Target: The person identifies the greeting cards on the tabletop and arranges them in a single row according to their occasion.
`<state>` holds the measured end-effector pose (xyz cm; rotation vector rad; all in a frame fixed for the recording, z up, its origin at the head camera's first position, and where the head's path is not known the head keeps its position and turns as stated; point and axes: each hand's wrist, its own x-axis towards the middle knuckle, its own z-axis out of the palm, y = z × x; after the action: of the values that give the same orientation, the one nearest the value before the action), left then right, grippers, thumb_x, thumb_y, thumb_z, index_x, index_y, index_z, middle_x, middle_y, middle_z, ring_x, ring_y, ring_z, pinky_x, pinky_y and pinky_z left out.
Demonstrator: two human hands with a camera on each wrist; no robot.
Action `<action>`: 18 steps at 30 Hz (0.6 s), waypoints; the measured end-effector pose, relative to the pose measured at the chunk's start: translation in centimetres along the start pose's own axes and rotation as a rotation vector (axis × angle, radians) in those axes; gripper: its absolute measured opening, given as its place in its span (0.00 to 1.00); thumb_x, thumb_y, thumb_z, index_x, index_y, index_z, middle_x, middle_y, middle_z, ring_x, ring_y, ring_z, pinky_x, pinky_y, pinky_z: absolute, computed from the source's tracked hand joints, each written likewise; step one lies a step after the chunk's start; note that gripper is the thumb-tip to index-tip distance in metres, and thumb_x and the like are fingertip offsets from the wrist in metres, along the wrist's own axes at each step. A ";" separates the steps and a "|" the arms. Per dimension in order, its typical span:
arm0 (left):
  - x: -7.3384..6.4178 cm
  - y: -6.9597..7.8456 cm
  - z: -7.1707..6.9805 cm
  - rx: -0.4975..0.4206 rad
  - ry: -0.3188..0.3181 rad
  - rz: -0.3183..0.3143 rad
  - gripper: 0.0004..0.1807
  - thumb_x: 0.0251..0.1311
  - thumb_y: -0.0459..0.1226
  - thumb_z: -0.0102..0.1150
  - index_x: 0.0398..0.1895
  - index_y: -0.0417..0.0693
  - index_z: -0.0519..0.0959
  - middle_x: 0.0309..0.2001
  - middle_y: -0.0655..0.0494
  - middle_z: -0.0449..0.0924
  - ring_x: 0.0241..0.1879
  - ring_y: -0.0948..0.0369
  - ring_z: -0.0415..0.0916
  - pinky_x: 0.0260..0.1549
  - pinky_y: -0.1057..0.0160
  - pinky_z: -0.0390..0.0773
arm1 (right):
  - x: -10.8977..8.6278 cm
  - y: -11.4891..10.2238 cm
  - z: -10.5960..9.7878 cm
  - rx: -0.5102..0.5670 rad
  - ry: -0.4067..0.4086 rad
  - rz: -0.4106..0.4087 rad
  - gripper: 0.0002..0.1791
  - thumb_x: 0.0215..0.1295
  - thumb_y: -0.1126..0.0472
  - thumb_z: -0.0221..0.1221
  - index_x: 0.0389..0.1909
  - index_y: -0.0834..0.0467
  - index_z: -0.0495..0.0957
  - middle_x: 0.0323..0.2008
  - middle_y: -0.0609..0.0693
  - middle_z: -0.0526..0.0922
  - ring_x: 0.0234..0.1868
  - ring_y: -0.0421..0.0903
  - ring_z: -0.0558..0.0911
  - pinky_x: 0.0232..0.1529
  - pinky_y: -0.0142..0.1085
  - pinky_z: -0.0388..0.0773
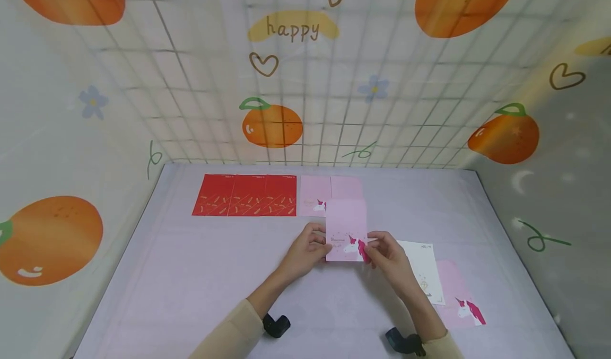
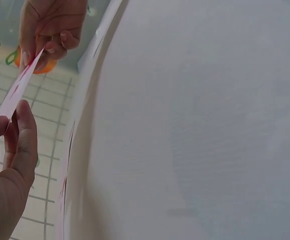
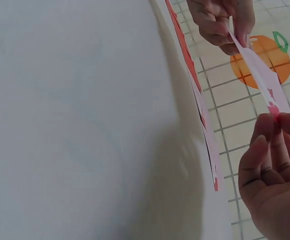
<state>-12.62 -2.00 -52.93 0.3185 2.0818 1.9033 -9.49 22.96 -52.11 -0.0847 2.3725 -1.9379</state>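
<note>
A pink card with a unicorn print [image 1: 346, 226] is held up above the table between both hands. My left hand [image 1: 306, 250] pinches its lower left edge between thumb and fingers. On the opposite side my right hand [image 1: 387, 255] pinches the lower right edge, by the unicorn's mane. Both wrist views show the card nearly edge-on; the left hand [image 2: 9, 165] and right hand [image 3: 275, 170] each grip it by thumb and fingertips. Behind the held card, two more pink cards [image 1: 314, 192] lie side by side, partly covered by it.
Several red cards with gold marks [image 1: 244, 195] lie in a row at the back left of the white table [image 1: 191, 295]. At the right, a white card [image 1: 422, 269] overlaps another pink unicorn card [image 1: 460, 300], partly behind my right arm. A printed curtain [image 1: 286, 83] hangs behind.
</note>
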 end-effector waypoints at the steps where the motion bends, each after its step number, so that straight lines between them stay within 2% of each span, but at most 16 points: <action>1: 0.2 0.0 0.1 0.005 0.000 0.002 0.22 0.66 0.39 0.63 0.59 0.52 0.67 0.42 0.53 0.80 0.39 0.57 0.83 0.39 0.59 0.84 | 0.1 0.0 -0.1 0.000 0.004 0.000 0.17 0.72 0.65 0.59 0.59 0.59 0.71 0.38 0.61 0.82 0.33 0.61 0.79 0.31 0.36 0.80; 7: 1.5 0.0 0.5 0.046 -0.001 0.012 0.22 0.66 0.40 0.64 0.60 0.55 0.68 0.42 0.56 0.80 0.40 0.59 0.83 0.39 0.61 0.84 | 0.6 0.3 -0.8 -0.009 0.043 0.016 0.17 0.73 0.67 0.58 0.60 0.60 0.71 0.40 0.63 0.82 0.34 0.64 0.79 0.32 0.38 0.81; 14: 3.7 0.4 1.4 0.109 0.003 0.024 0.22 0.66 0.41 0.64 0.60 0.55 0.68 0.42 0.58 0.79 0.39 0.62 0.82 0.38 0.63 0.84 | 1.6 0.3 -2.1 -0.042 0.100 0.038 0.17 0.72 0.63 0.59 0.59 0.60 0.71 0.40 0.62 0.81 0.33 0.54 0.81 0.33 0.35 0.81; 18: 5.1 0.6 2.0 0.100 0.008 0.047 0.22 0.66 0.38 0.63 0.61 0.51 0.69 0.43 0.58 0.79 0.36 0.61 0.83 0.37 0.61 0.84 | 2.5 0.4 -3.0 -0.049 0.148 0.057 0.18 0.72 0.63 0.59 0.60 0.60 0.71 0.41 0.61 0.81 0.33 0.49 0.81 0.34 0.34 0.81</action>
<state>-16.66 1.81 -52.81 0.3856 2.1973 1.8330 -12.25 25.70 -51.95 0.1268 2.4843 -1.9239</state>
